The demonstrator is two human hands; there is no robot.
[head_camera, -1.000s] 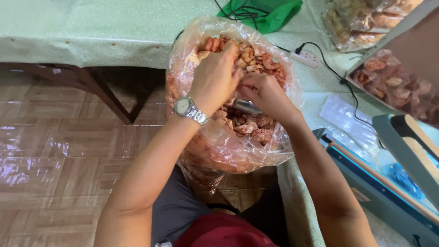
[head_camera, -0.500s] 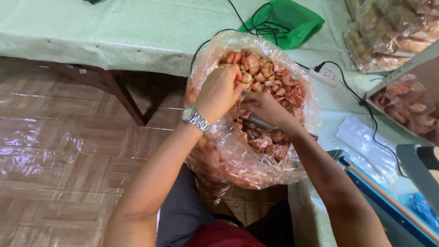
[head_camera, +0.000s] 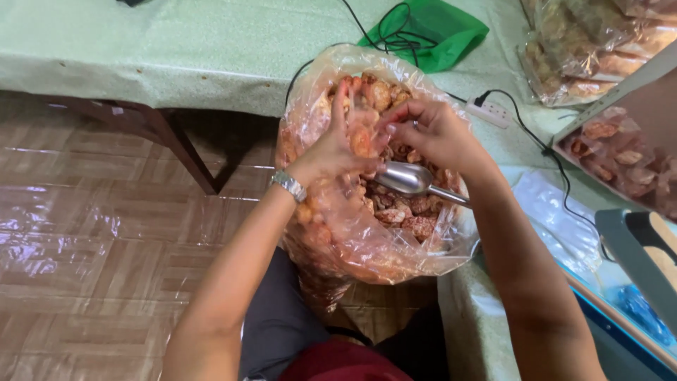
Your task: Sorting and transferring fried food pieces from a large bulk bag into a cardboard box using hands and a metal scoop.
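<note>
Both my hands, the left hand (head_camera: pixel 338 144) and the right hand (head_camera: pixel 434 130), crowd the mouth of the big clear bag (head_camera: pixel 367 240) at the centre of the frame, where the metal scoop (head_camera: pixel 409 178) lies across the opening and the crinkled plastic walls close in on both sides. To the right, passage over the desk (head_camera: pixel 176 42) is cluttered by the power strip (head_camera: pixel 490 113), the black cable (head_camera: pixel 543 148), the tray of snacks (head_camera: pixel 620 152) and the sealing machine (head_camera: pixel 638 247) at the lower right edge. The upper left of the desk lies bare, and the tiled floor (head_camera: pixel 99 233) at left offers open room apart from the desk leg (head_camera: pixel 180 148).
</note>
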